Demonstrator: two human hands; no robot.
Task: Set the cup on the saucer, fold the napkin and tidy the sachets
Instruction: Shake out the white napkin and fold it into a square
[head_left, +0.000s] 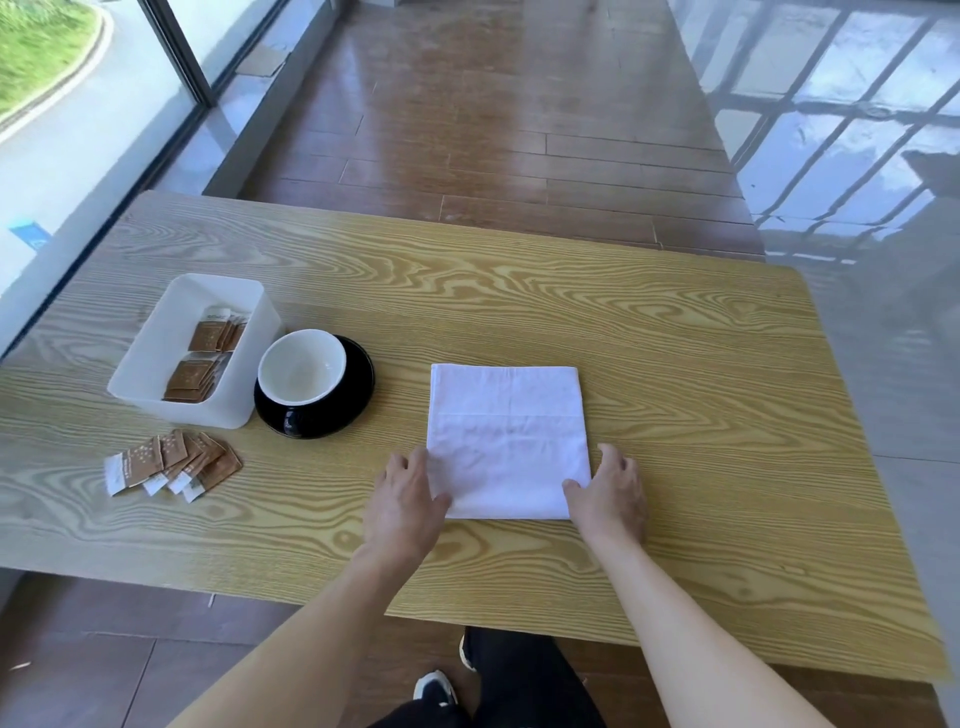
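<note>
While the cup (301, 373) sits on the saucer (358, 384), both hands, left (410, 501) and right (613, 491), lie open on the napkin's (506, 441) near corners by the tabletop's (675, 364) near edge; folding seems next.

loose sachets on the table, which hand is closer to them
Left. The left hand rests on the near left corner of the napkin, to the right of the loose sachets with bare table between. The right hand is at the napkin's far side, farther away.
</note>
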